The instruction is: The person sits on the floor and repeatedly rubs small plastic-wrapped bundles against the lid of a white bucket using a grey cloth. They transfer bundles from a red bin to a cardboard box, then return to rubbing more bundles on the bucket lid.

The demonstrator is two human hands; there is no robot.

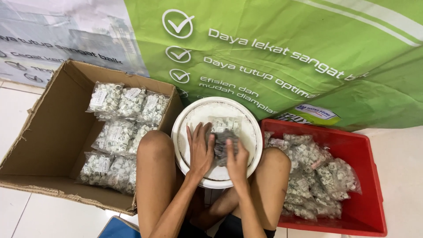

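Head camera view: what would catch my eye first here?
Probably the two hands, left hand and right hand, pressing a clear bag of small white parts onto a white bucket lid between the knees. A cardboard box of similar bags sits to the left, and a red crate of them to the right.

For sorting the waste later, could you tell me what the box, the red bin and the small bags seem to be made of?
Box: brown corrugated cardboard, matte, with creased flaps. Red bin: apparently moulded plastic, smooth and slightly glossy. Small bags: thin clear plastic film, shiny and wrinkled.
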